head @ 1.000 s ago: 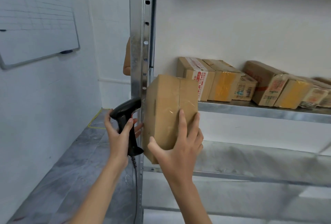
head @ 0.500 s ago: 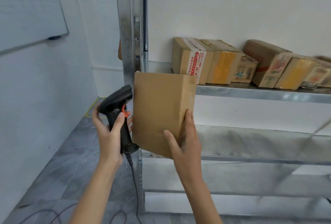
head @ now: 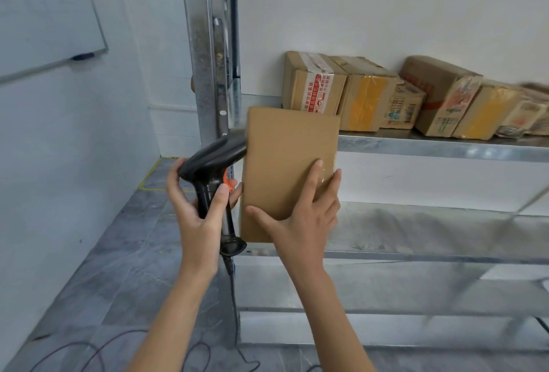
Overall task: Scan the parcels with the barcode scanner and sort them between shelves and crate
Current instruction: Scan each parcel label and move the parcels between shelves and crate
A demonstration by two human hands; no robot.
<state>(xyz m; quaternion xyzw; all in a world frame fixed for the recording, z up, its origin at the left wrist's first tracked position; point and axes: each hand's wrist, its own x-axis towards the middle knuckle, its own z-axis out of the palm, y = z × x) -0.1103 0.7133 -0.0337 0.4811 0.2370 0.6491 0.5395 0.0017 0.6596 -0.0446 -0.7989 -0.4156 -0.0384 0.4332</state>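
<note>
The right hand (head: 300, 217) is gripping the plain cardboard parcel (head: 289, 169) at its lower edge, upright before the metal shelf (head: 439, 146). The left hand (head: 199, 208) is clasping the barcode scanner (head: 215, 175), nose at the parcel's side. It looks light, stiff; taped corner may be slippery, so hold bare cardboard.

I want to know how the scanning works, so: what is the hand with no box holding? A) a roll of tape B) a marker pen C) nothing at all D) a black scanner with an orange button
D: the left hand grips the handle of the black barcode scanner, its orange trigger showing beside the thumb, with its head up against the parcel that the right hand holds.
</note>
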